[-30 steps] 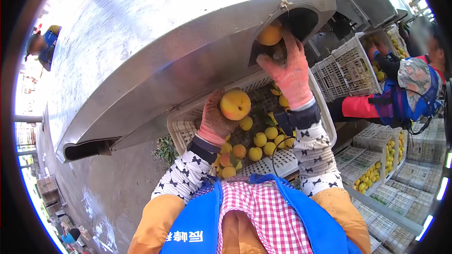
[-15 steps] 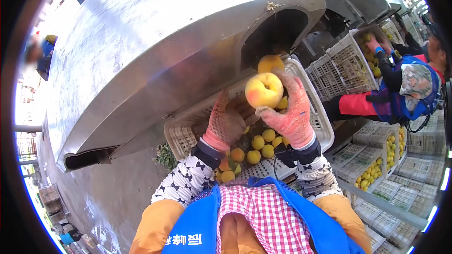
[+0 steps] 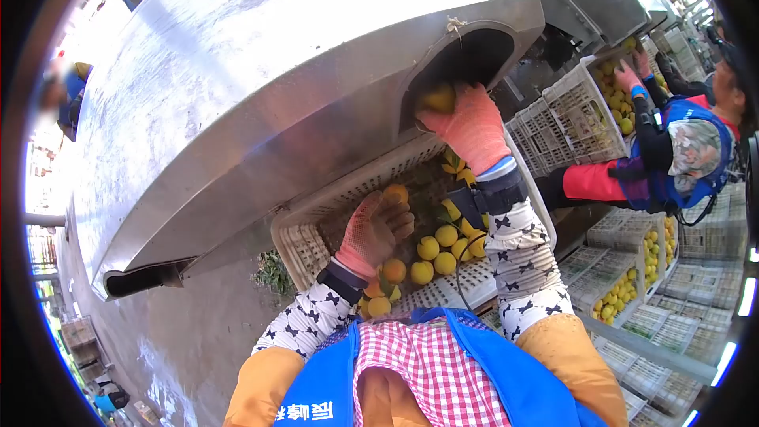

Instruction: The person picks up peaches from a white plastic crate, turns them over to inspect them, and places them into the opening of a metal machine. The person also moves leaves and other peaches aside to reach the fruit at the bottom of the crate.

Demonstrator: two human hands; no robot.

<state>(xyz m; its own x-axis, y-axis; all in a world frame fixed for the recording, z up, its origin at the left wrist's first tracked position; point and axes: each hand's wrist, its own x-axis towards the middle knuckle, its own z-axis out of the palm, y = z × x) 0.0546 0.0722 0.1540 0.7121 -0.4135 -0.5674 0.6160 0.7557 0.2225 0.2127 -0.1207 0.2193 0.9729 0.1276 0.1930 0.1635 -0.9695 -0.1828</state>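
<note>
Metal chute [image 3: 316, 95] over a crate [image 3: 299, 250], vest [image 3: 324, 379] reading "辰峰", right hand [image 3: 473, 130] gripping a fruit [image 3: 437, 98], left hand [image 3: 370, 231] loosely spread

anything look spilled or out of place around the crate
A clump of leaves lies on the floor just outside the crate, like stray litter. A pale scrap also sits on the machine above its opening, odd against the bare metal.

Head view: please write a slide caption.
Gloved right hand with a yellow peach at the opening of a metal housing; gloved left hand over a plastic crate of peaches.
</note>
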